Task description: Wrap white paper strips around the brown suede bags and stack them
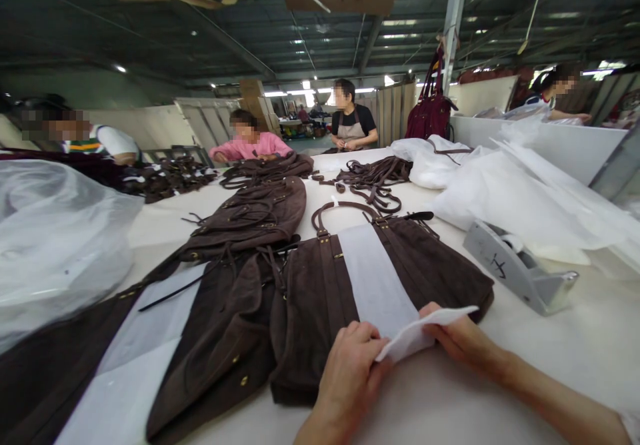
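A dark brown handbag (315, 285) lies flat on the table in front of me, its looped handles (320, 215) pointing away. A strip of white foam sheet (375, 275) runs down over its middle. At the bag's near edge, my left hand (353, 368) pinches the loose end of the sheet. My right hand (463, 338) grips the same end farther right, thumb on top, and the end is lifted and folded up between both hands. To the left lies another brown bag (220, 338) with a similar white sheet (135, 358) across it.
A grey tape dispenser (517, 268) stands on the white table (565, 358) at right. Behind it are piled white foam sheets (530, 192). Clear plastic (55, 238) bulges at left. More brown bags (255, 215) and straps (375, 175) lie farther back. Several people work around the table.
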### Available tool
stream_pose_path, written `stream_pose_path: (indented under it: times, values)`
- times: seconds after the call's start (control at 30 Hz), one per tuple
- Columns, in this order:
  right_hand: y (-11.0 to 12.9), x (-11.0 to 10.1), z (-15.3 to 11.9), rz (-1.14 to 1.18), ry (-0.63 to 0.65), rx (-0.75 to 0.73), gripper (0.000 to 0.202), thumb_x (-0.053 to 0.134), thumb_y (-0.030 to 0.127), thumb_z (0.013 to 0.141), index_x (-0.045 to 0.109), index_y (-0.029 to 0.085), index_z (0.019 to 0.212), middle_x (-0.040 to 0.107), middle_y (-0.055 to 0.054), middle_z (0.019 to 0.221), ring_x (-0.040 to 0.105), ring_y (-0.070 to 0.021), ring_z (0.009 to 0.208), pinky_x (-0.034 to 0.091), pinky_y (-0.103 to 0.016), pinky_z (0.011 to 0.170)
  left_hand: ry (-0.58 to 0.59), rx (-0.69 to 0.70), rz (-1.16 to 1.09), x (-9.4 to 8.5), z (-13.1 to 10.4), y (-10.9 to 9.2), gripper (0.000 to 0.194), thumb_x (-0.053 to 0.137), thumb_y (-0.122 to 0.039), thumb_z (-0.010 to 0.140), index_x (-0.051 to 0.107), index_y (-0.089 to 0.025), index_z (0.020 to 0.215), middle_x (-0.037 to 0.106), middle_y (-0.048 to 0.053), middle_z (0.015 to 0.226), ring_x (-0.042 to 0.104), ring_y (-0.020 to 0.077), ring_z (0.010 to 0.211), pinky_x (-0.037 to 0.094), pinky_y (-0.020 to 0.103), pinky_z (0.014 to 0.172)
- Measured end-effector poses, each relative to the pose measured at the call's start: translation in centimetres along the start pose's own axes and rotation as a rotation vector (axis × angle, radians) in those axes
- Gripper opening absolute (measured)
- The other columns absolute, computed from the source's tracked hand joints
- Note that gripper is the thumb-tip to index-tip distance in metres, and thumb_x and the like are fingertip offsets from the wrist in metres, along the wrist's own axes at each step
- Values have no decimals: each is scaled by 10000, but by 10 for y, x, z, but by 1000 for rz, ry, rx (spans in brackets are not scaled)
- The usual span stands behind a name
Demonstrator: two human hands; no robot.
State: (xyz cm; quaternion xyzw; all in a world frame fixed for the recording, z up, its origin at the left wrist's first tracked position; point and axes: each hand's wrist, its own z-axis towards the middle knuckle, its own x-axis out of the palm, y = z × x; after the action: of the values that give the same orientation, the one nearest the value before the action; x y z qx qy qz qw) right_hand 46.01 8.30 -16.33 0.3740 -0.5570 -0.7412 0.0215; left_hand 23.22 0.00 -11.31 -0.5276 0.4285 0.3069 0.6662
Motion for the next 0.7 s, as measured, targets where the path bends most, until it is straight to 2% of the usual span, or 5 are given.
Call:
stream_pose_path:
  times: [0.13,0.23,0.43,0.63,0.7]
  values:
    - [8,2,13,-40,-103,78,128,513,328,862,481,210,898,589,22,652,545,-160,633,369,-250,606,-96,-245,28,12,3,-5,135,516,-251,862,598,-199,769,610,35,885,533,213,892,366,323,780]
    - [11,9,23,-122,-163,152,185,550,304,818,434,213,930,473,77,523,479,-136,522,298,-243,544,-147,-457,35,18,8,-7,251,522,-258,839,562,-176,1074,626,53,916,568,219,882,379,302,750]
    - [13,18,38,-311,-141,202,334,535,243,804,455,205,1126,515,60,574,532,-154,560,283,-245,567,-76,-466,106,11,19,-11,952,587,-231,797,-55,-150,1495,646,97,1014,607,252,932,419,328,810]
    - [12,19,42,-391,-133,192,372,501,185,796,503,197,1168,587,9,660,571,-169,598,281,-249,573,-33,-166,342,-9,37,-7,724,688,-101,638,523,-342,1300,166,58,1570,126,350,1428,189,536,1119]
    - [11,18,42,-396,-127,168,368,487,183,805,544,226,1166,604,7,663,581,-173,605,289,-251,577,85,-66,309,-12,42,-1,640,658,-104,656,572,-315,1254,202,56,1561,108,333,1435,133,547,1144]
